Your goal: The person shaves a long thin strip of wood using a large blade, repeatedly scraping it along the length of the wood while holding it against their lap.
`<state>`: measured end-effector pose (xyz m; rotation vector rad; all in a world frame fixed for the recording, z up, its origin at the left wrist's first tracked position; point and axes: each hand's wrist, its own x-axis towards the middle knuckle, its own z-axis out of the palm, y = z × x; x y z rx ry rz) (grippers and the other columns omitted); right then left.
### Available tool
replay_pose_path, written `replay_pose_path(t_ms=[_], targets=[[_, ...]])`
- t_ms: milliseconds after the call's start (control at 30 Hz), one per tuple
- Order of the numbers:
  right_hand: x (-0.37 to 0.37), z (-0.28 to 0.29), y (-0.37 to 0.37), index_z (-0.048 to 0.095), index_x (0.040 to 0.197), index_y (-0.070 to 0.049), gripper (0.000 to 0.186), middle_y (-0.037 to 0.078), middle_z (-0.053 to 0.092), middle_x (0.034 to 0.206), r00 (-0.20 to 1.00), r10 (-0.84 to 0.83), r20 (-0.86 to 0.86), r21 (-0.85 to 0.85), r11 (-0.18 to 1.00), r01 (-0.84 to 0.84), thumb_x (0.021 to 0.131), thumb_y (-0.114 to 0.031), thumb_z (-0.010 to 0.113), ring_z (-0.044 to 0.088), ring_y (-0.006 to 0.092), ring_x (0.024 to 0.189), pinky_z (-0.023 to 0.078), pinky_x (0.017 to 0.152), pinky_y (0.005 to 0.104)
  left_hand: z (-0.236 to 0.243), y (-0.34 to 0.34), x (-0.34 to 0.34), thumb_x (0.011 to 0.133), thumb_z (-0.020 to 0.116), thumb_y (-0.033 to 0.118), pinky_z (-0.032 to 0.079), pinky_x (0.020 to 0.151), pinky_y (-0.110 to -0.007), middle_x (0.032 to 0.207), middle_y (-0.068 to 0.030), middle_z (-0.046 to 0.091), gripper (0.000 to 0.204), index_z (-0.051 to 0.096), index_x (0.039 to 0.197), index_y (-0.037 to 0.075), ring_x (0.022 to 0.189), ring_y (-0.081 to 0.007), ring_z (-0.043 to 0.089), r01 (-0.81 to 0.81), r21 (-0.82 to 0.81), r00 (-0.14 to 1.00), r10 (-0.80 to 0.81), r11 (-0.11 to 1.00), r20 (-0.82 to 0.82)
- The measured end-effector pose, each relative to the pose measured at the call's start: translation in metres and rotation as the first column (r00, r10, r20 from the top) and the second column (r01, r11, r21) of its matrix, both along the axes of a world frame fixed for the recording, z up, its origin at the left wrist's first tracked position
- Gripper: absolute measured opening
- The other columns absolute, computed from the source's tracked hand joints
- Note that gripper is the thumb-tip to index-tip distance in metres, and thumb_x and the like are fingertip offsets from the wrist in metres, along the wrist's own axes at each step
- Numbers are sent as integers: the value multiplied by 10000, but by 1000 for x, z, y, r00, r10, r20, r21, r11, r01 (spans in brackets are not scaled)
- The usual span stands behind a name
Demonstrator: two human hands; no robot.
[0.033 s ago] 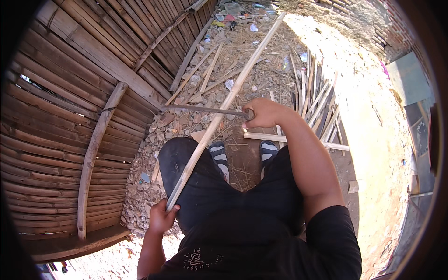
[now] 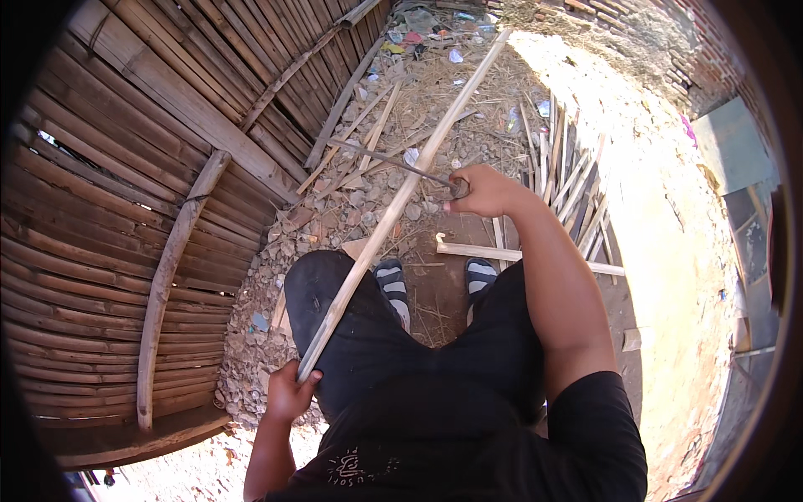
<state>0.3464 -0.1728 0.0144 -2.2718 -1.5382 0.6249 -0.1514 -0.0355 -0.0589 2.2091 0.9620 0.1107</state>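
Observation:
A long pale strip of split bamboo or wood (image 2: 390, 221) slants from beside my left hip, over my left thigh, to the far ground. My left hand (image 2: 290, 393) is closed around its near end, thumb on top. In my right hand (image 2: 487, 191) is the dark handle of a knife with a long, narrow blade (image 2: 375, 156). The blade crosses the strip just past my feet and points left. From this angle I cannot tell whether its edge touches the strip. A second pale strip (image 2: 481, 251) lies on the ground under my right forearm.
A bamboo slat wall (image 2: 109, 276) with a leaning pole (image 2: 177, 276) stands on my left. Split strips (image 2: 577, 184) are heaped to the right, ahead of me. Rubble and litter (image 2: 360, 201) cover the ground ahead. Grey panels (image 2: 736, 146) stand at the far right.
My right hand has moved slightly right and away from me, and the knife blade has swung so its tip sits farther off. My left hand keeps its grip on the strip.

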Motion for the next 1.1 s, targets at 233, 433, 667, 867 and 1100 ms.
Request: replay_pose_path(t_ms=[233,433,667,867,1100], targets=[[-37,-2,1,726,1063,-9,457,250,719,945,993,118,-19,23,993,-118,822,-387,810,701,424,941,540,837,488,10,-1,1,911,811,393,493,567,-397,648,-169,634,454,601,826,-1,566,-290,639,-23,-20,998,21,1000,-66],[-41,3,11,721,1220,-73,547,224,726,1114,981,191,-17,-161,968,-191,783,-383,830,686,416,1077,532,952,490,14,1,5,902,815,384,496,562,-417,655,-194,638,450,594,819,0,580,-369,647,26,74,996,-19,997,-92],[15,-11,-2,698,1240,-28,589,254,723,1068,975,-187,-123,56,979,195,798,-397,826,691,426,1030,534,910,478,17,1,5,905,818,368,490,555,-401,629,-177,629,435,608,818,-3,550,-308,630,-12,30,996,14,999,-90],[-73,0,12,720,1140,-50,458,221,733,1059,966,257,27,-75,964,-254,806,-351,807,692,444,999,544,873,505,7,4,-3,913,814,373,481,549,-391,625,-160,631,436,617,820,-4,534,-265,605,-53,-60,995,48,997,-83],[14,-19,-8,716,1164,-31,513,232,733,985,995,-93,-28,107,990,96,811,-389,819,707,405,961,547,840,474,8,2,1,907,819,367,484,560,-395,627,-167,628,444,594,797,1,544,-284,615,-8,22,998,9,1000,-63]])
